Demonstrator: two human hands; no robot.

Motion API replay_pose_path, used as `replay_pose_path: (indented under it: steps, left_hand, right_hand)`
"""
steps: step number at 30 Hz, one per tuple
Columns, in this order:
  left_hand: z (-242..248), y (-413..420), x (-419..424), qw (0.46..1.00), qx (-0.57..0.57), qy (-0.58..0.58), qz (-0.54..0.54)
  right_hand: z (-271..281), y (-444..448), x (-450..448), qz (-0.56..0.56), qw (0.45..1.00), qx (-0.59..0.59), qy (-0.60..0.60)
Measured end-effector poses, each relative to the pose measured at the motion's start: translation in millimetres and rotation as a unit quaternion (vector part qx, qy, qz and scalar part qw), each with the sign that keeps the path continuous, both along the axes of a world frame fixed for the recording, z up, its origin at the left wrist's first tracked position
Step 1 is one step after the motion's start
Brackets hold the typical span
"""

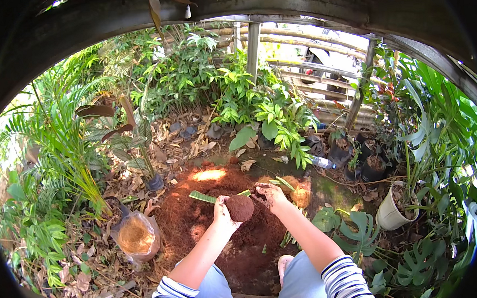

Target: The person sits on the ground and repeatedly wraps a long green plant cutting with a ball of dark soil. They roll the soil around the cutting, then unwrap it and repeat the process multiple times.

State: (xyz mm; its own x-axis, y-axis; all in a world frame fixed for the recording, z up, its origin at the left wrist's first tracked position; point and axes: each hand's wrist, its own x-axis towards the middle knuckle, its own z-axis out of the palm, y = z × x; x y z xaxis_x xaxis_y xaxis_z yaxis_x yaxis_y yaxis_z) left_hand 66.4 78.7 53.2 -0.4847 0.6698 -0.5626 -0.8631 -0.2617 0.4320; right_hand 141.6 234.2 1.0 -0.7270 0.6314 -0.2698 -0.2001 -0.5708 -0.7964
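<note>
My left hand (222, 213) holds a rounded mass of brown potting medium (241, 208), its fingers mostly hidden beneath. Just right of it is my right hand (271, 195), fingers bent and coated with soil; whether anything is between them is unclear. A green strap-like leaf piece (202, 197) shows beyond the left hand, and a shorter green leaf piece (245, 193) shows at the top of the mass. I cannot tell if either is joined to it. Below lies a heap of reddish-brown coir-like medium (176, 210). More cut leaf pieces (285, 183) lie beyond the right hand.
A clear plastic bag of fibre (136, 239) stands left. Tan fibre clumps (301, 196) lie right of the heap. Farther right are a plastic bottle (323, 162), black plant bags (372, 167) and a tilted white pot (393, 209). A bamboo fence (315, 66) runs behind.
</note>
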Motion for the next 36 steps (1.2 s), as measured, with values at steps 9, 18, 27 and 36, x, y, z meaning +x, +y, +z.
replay_pose_path:
  steps: [9, 18, 27, 36]
  left_hand:
    - [-5.8, 2.5, -1.1, 1.0, 0.026, -0.001, -0.013]
    - [-10.2, 3.2, -4.6, 1.0, 0.019, -0.001, -0.009]
    - [-10.9, 2.6, -5.4, 0.999, 0.024, -0.01, -0.036]
    - [2.5, 1.1, -2.0, 1.0, 0.012, -0.004, -0.008]
  right_hand:
    - [7.1, -2.7, 2.1, -0.001, 1.0, -0.013, -0.023]
    - [17.6, -4.5, -0.9, -0.05, 0.995, -0.041, -0.072]
    - [23.9, -6.9, 0.2, -0.033, 0.994, -0.056, -0.084]
    - [9.5, -0.3, 0.1, -0.052, 0.986, -0.157, -0.012]
